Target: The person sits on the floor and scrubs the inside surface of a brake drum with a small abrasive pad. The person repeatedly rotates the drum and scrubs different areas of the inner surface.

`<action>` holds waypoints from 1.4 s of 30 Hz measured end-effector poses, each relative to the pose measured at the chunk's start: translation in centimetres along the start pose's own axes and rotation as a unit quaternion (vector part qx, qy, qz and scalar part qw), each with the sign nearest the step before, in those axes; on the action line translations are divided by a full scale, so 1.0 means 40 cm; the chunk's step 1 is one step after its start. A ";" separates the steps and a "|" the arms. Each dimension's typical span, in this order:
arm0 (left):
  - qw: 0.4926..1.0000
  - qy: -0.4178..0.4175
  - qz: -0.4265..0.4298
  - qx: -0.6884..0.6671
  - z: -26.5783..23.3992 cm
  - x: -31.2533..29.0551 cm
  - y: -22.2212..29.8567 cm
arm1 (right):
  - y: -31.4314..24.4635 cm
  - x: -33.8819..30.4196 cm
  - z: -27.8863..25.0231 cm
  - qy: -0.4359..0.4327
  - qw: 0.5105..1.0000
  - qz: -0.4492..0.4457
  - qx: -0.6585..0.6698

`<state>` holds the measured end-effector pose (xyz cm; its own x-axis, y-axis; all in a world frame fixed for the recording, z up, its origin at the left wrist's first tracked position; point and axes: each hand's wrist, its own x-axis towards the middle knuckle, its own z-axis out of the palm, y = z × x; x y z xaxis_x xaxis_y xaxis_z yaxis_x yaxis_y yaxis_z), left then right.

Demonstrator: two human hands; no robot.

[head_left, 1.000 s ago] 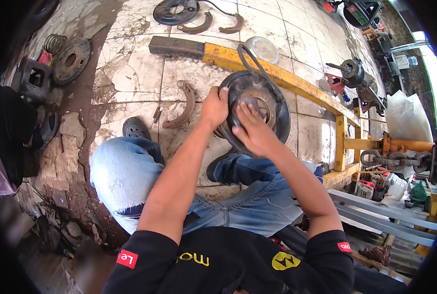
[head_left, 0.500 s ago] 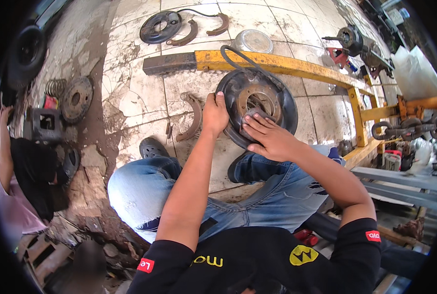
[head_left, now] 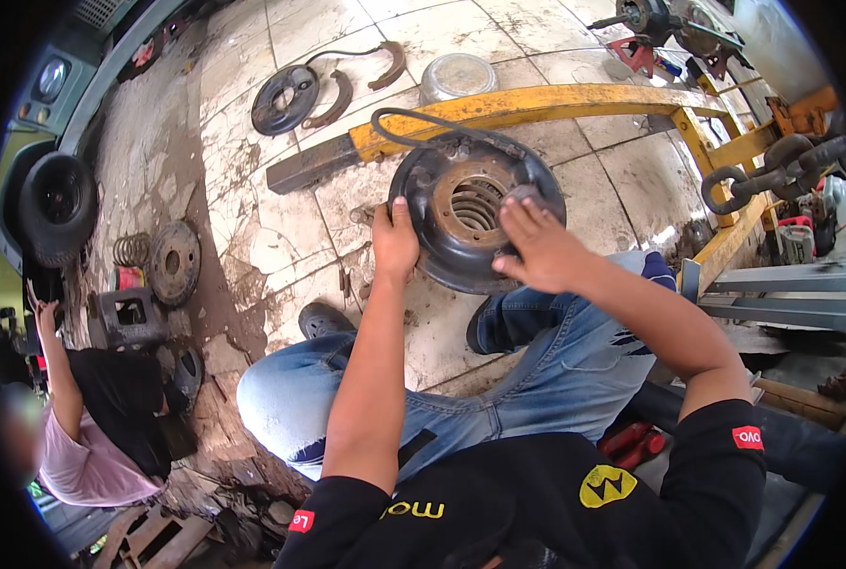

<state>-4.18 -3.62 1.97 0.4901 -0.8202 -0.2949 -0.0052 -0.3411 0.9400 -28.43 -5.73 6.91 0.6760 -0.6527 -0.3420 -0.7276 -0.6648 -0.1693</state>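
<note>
A round dark brake backing plate (head_left: 461,248) with a rusty hub and coil spring at its middle stands tilted on the tiled floor in front of my knees. My left hand (head_left: 395,243) grips its left rim, thumb over the edge. My right hand (head_left: 535,245) lies spread on the plate's right face, fingers near a small grey part at the upper right rim. A black cable (head_left: 413,119) loops from the plate's top. I sit with legs in blue jeans (head_left: 536,370) around it.
A yellow steel frame (head_left: 536,102) runs behind the plate. Another backing plate (head_left: 284,99), curved brake shoes (head_left: 388,68) and a metal bowl (head_left: 457,76) lie farther back. A tyre (head_left: 58,209), springs and a drum (head_left: 172,263) sit at left, where another person (head_left: 100,417) crouches.
The view has swung, so the plate now sits higher and more central. My right hand has shifted from the hub toward the plate's right rim. The left hand keeps its grip.
</note>
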 end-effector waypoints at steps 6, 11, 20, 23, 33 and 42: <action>1.000 0.003 -0.024 0.014 0.012 0.002 0.012 | 0.017 0.011 -0.034 -0.023 0.998 0.061 0.014; 0.999 0.023 -0.025 0.015 0.006 -0.004 0.017 | -0.021 -0.001 -0.014 -0.017 0.999 -0.023 0.041; 0.996 -0.012 -0.086 0.024 0.004 -0.038 0.085 | -0.005 -0.002 -0.014 0.019 0.999 -0.016 0.028; 0.995 -0.034 -0.086 -0.043 -0.009 -0.018 0.047 | 0.014 0.011 -0.015 0.031 0.999 0.029 0.012; 0.997 -0.016 -0.069 -0.012 -0.007 -0.004 0.016 | 0.053 0.058 -0.018 0.238 0.957 0.048 0.157; 0.989 -0.049 -0.104 0.090 -0.028 -0.031 0.110 | 0.106 0.079 0.000 0.259 0.932 0.134 0.217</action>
<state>-3.83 -3.57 6.67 0.4101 -0.7609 -0.5028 -0.0726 -0.5768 0.8137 -29.36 -10.63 5.12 0.3472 -0.9366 0.0474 -0.7813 -0.3169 -0.5377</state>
